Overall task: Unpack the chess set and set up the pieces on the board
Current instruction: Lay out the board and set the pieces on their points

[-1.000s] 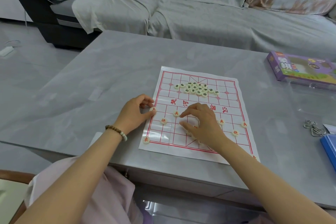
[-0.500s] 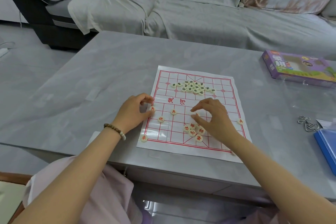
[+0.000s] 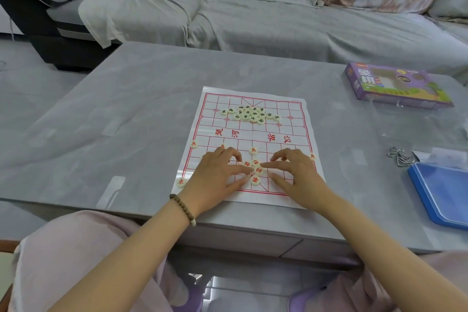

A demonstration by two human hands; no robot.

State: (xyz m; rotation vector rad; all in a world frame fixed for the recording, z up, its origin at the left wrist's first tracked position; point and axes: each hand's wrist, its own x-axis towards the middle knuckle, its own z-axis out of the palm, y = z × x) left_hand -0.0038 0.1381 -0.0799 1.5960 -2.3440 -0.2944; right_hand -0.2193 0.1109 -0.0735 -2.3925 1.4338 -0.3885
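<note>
**Two hands meet at the red cluster**

Head view: both hands are loose and grip nothing. The left hand [image 3: 215, 175] and right hand [image 3: 296, 175] each lay a straight forefinger on the four-piece red cluster [image 3: 255, 171] at the near middle of the one paper board [image 3: 291, 114]. Five more red pieces show singly, one [image 3: 180, 181] at the near-left corner. The black pieces [image 3: 249, 113] lie heaped on the far half, too tightly to count. One purple box [image 3: 395, 86] sits far right.

The person is wearing a bracelet [image 3: 182, 209] of small brown beads with one pale bead on the left wrist, and a loose pale pink garment [image 3: 76, 248] is covering the lap and knees.
</note>
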